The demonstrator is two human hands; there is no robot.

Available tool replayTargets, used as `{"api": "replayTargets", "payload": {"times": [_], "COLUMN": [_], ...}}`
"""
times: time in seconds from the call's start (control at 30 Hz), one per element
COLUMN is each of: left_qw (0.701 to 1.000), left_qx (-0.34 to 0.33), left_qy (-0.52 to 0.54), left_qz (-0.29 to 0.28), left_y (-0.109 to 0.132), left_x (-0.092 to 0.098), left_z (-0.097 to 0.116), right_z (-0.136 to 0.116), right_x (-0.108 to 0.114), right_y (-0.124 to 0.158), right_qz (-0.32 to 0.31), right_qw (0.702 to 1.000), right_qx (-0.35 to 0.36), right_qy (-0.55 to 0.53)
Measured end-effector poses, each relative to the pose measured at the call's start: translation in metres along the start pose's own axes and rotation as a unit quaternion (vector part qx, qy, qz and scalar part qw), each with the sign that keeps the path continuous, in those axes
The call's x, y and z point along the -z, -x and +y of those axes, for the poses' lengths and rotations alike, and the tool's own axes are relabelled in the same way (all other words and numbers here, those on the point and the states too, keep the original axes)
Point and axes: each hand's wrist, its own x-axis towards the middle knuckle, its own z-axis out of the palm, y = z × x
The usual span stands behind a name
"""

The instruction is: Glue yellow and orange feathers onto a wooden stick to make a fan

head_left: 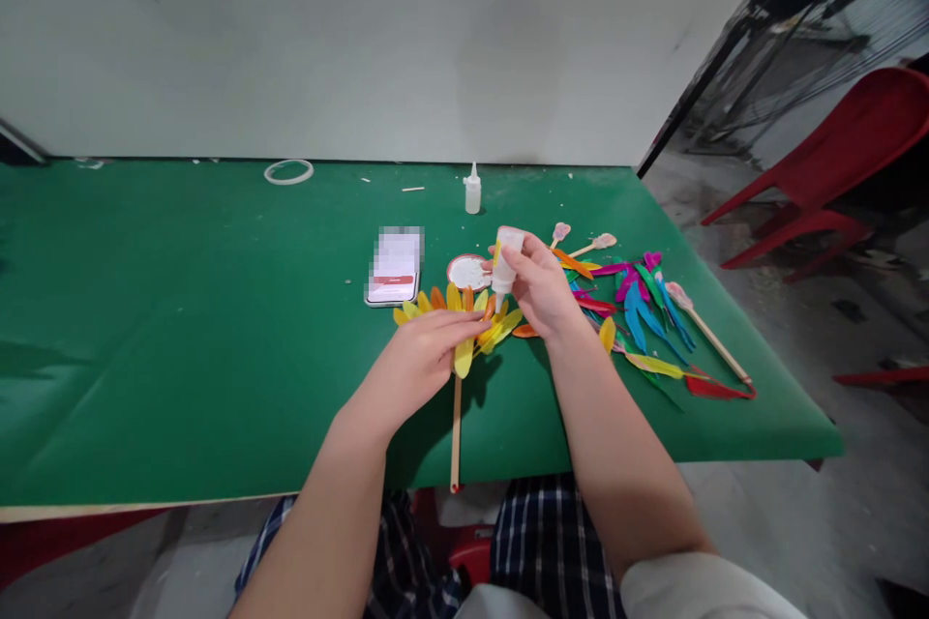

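A squeeze bottle [509,242] tips nozzle-down over a yellow-and-orange feather fan [454,297], on the near right of the phone [396,282].
The right hand [541,288], right of the phone, wraps the bottle between thumb and fingers; the left hand [425,350], nearer the person than the phone, lies palm-down with fingers straight and together across the fan, partly hiding it; whether it pinches a feather I cannot tell. An oval card [464,271] sits just right of the phone, a small bottle [473,195] beyond it, loose feathers [639,309] well to its right.
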Motion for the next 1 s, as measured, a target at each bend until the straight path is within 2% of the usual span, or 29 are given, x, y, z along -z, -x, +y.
{"api": "replayTargets", "payload": {"times": [0.17, 0.47, 0.73, 0.87, 1.0], "left_qw": [1.0, 1.0, 1.0, 1.0, 1.0], "left_qx": [-0.004, 0.01, 0.015, 0.011, 0.007], "left_qy": [0.008, 0.013, -0.006, -0.007, -0.008], "left_qz": [-0.003, -0.016, -0.016, -0.01, -0.008], "left_y": [0.0008, 0.0019, 0.0019, 0.0015, 0.0014], "left_x": [-0.0007, -0.0008, -0.0001, 0.0, 0.0005], "left_z": [-0.0024, -0.0033, -0.0015, -0.0014, -0.0019], "right_z": [0.0013, 0.0037, 0.0052, 0.0052, 0.0067], "right_x": [0.0004, -0.0009, -0.0029, -0.0039, -0.0036], "right_y": [0.0005, -0.0027, -0.003, -0.0025, -0.0025], "right_qz": [-0.005, 0.027, -0.008, -0.028, -0.033], "right_qw": [1.0, 0.998, 1.0, 1.0, 0.999], "right_qx": [-0.007, 0.014, 0.001, -0.009, 0.015], "right_qy": [0.011, 0.054, -0.004, 0.005, 0.03]}}
